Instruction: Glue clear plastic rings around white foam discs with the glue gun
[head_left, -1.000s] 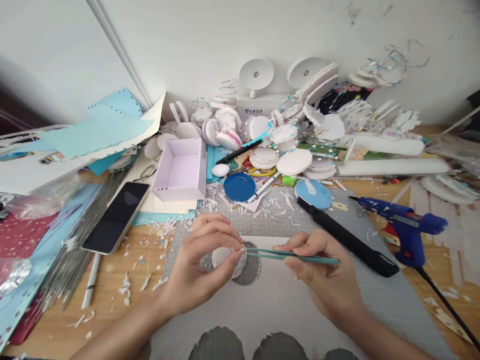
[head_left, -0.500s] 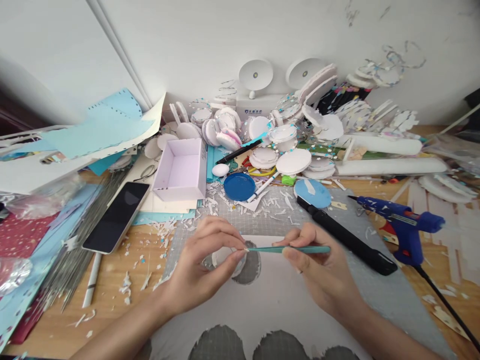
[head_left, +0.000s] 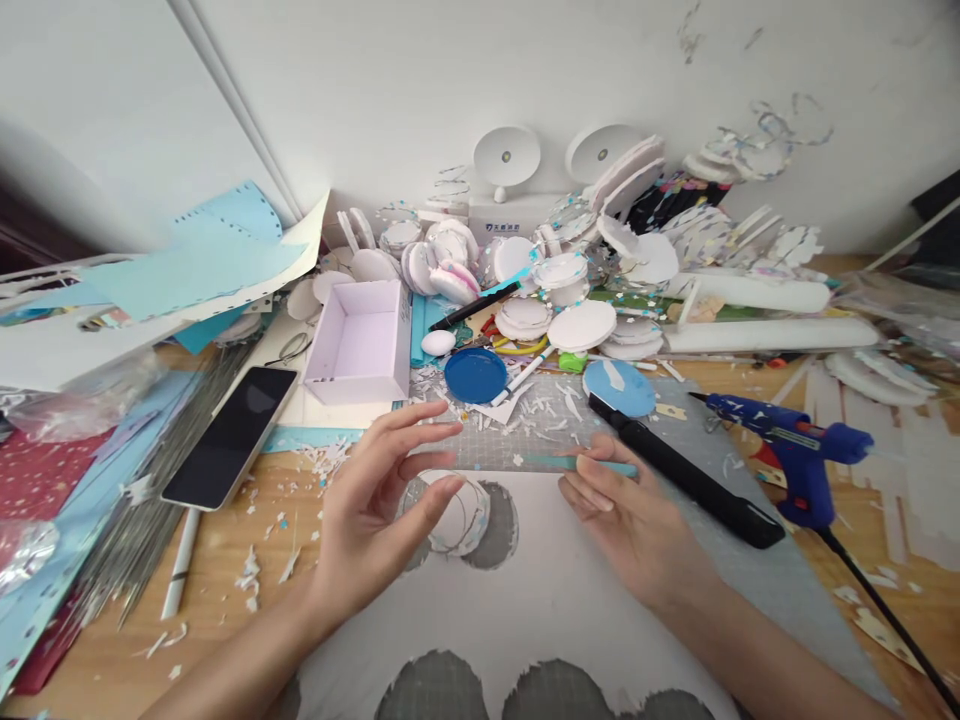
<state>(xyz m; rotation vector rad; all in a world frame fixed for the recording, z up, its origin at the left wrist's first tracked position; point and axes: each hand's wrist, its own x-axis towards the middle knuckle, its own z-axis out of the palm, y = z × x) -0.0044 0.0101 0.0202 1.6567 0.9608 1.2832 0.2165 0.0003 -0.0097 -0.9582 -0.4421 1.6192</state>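
Note:
My left hand (head_left: 375,500) hovers over a white sheet (head_left: 555,590) with round cut-out holes, fingers stretched and apart. Its thumb tip rests at the edge of a small clear round disc (head_left: 461,515), which lies on the sheet over one hole. My right hand (head_left: 634,520) is to the right of the disc, lying low on the sheet. Thumb and fingers pinch thin teal tweezers (head_left: 559,463), which look blurred and point left over the grey cutting mat (head_left: 495,440). The tweezer tips are apart from the disc.
A black pen-shaped tool (head_left: 690,480) and a blue glue gun (head_left: 795,450) with its cord lie right of my right hand. A phone (head_left: 232,435), a white open box (head_left: 360,340), a blue lid (head_left: 476,375) and piles of white discs (head_left: 585,325) crowd the back. Paper scraps litter the mat.
My left hand has opened its fingers and the disc now lies on the sheet. My right hand drew the tweezers away from the disc, to the right and farther back.

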